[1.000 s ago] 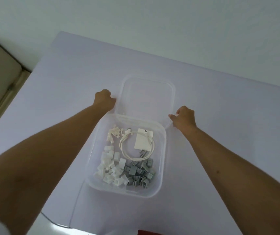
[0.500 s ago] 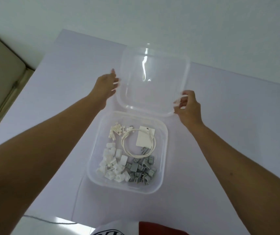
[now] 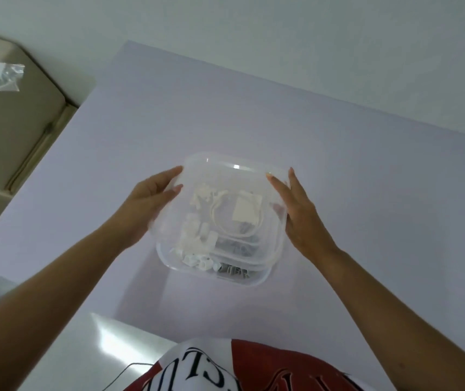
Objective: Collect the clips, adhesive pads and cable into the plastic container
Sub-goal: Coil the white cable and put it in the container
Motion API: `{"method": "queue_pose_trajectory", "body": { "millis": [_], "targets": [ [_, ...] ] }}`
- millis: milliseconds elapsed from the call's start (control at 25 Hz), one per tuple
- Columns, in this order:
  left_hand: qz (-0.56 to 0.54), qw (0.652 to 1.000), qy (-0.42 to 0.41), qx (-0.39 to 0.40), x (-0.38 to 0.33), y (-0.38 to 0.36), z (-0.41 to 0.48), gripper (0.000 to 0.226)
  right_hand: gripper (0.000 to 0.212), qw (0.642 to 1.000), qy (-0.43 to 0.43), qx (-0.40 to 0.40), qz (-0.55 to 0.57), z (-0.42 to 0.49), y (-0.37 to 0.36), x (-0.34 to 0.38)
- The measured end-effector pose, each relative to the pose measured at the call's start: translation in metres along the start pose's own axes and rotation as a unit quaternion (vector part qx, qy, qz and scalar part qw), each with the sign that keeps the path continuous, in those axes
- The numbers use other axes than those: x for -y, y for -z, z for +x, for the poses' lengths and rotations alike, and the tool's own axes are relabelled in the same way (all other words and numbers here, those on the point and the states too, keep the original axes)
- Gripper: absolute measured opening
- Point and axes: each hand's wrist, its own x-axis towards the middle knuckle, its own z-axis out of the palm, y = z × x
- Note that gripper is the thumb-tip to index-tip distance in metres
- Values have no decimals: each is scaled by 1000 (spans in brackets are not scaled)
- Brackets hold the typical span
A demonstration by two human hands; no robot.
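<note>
Two hands, left (image 3: 152, 206), right (image 3: 302, 218), gripping lid (image 3: 227, 172)

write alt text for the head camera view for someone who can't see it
The left hand and right hand grip the side edges of a clear lid held over a clear plastic container on a lilac table. Inside lie white clips, grey clips, a coiled white cable and a white adhesive pad sheet.

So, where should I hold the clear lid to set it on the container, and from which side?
By its left and right rims, coming from the sides, as the left hand and right hand do. The lid is wide, flat and thin, so thumb-over pinches steady it above the container.
</note>
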Motion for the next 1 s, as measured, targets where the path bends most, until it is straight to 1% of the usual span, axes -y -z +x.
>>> {"method": "queue_pose_trajectory", "body": {
  "millis": [80,160,240,360,400,440,520,600,760,880,1000],
  "targets": [
    [61,997,-42,-14,28,4,-10,44,71,999,2,36,6,-8,-7,-1],
    [123,988,-74,-52,46,5,-15,46,79,999,7,32,11,-8,-11,-3],
    [164,978,-102,-77,55,1,-19,47,71,999,-1,2,42,-8,-13,-3],
    [210,964,-136,-87,62,-3,-21,47,50,988,-42,-41,142,-11,-18,0],
    [216,962,-141,-93,63,-3,-20,47,47,983,-55,-47,171,-12,-21,3],
    [220,960,-144,-99,64,-4,-19,47,48,979,-68,-44,186,-14,-24,6],
    [221,958,-149,-107,67,-4,-18,46,59,981,-84,-32,174,-19,-32,11],
    [219,957,-151,-116,68,-6,-19,47,67,981,-95,-42,166,-27,-43,15],
    [226,952,-158,-133,67,-13,-24,47,65,965,-164,-63,196,-38,-57,22],
    [199,962,-123,-140,65,-15,-23,46,63,961,-163,-73,211,-39,-59,25],
    [148,977,-76,-133,65,-16,-20,46,61,943,-183,-79,267,-38,-59,30]
  ]
}}
